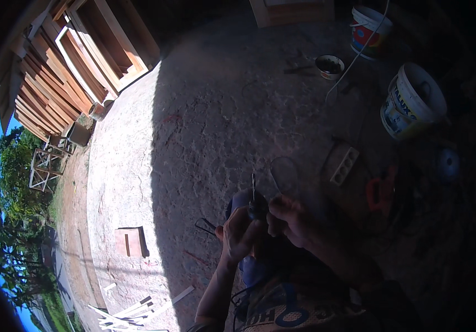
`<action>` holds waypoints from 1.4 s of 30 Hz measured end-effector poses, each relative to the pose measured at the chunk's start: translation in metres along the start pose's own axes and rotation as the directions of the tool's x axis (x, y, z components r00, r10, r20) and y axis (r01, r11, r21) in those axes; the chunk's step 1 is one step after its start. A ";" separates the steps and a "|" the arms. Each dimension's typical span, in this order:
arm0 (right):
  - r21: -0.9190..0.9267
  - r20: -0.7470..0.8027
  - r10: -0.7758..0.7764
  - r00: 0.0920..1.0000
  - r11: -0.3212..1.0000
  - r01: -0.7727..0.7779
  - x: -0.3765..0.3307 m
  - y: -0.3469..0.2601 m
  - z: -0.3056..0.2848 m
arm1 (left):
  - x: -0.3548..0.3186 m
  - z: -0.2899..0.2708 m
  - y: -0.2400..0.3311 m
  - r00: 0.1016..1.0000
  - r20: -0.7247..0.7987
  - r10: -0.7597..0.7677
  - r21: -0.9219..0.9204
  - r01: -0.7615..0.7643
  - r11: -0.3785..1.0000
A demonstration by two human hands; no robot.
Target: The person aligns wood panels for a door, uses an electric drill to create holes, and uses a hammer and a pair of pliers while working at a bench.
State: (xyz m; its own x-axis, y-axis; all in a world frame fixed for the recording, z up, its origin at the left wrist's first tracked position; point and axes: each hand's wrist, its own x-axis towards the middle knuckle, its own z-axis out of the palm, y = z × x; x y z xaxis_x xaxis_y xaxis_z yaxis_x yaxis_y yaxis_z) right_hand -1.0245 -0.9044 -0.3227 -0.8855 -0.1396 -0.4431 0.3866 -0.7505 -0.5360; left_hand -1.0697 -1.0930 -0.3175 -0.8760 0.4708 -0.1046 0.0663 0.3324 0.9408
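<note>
My left hand [239,232] is closed around a drill [258,209], whose body is mostly hidden by the fingers and shadow. A thin, light drill bit [253,185] points away from me out of its dark chuck. Close against the chuck on the right is my right hand [289,220], its fingers curled in. Whatever those fingers may hold is too dark to make out. Behind the hands a knee [247,198] in blue cloth shows in part. A dark wire-like loop [204,224] sits just left of my left hand.
A socket strip [344,165] and an orange-red tool [381,192] lie to the right. Beyond them are two white buckets [409,110] and a small bowl [329,67]. On the sunlit left lie a wooden block [129,242] and white strips [132,314]; timber frames [91,50] lean far left.
</note>
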 end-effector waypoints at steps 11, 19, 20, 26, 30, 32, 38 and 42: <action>-0.178 0.144 -0.171 0.975 0.964 0.196 0.004 0.010 -0.001 | -0.007 0.002 -0.012 1.000 -0.007 0.029 -0.035 -0.029 0.999; -0.440 0.892 -0.331 0.309 -0.473 0.763 0.035 -0.034 -0.031 | 0.014 -0.001 -0.008 0.998 0.057 -0.011 -0.183 0.021 0.983; -0.371 0.927 -0.277 0.254 -0.566 0.736 0.036 -0.039 -0.030 | 0.016 -0.001 -0.010 0.998 0.063 -0.012 -0.224 0.026 0.974; -0.748 0.454 -0.460 0.763 0.269 0.607 0.022 0.001 -0.043 | 0.030 -0.002 0.000 0.992 0.122 -0.042 -0.190 0.065 0.980; -0.235 0.102 -0.270 0.957 0.929 0.287 0.017 0.010 -0.020 | 0.035 -0.009 0.005 0.975 0.221 0.030 -0.387 0.059 0.920; -0.182 0.094 -0.169 0.981 0.966 0.183 0.007 -0.001 -0.006 | 0.039 -0.012 0.006 0.965 0.261 0.023 -0.434 0.096 0.896; -0.087 -0.021 -0.055 0.998 0.995 0.053 0.002 -0.001 -0.006 | 0.036 -0.012 0.000 0.973 0.225 -0.056 -0.265 0.117 0.957; -0.067 0.033 -0.089 0.995 0.994 0.091 0.011 0.004 -0.008 | 0.032 -0.014 0.005 0.982 0.187 0.042 -0.463 0.051 0.885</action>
State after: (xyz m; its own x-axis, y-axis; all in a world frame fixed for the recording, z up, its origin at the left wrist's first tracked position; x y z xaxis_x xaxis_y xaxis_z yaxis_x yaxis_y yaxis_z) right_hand -1.0305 -0.9038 -0.3354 -0.9246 -0.0932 -0.3694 0.3203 -0.7151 -0.6212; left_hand -1.1040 -1.0880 -0.3120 -0.7681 0.6283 -0.1237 -0.2069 -0.0607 0.9765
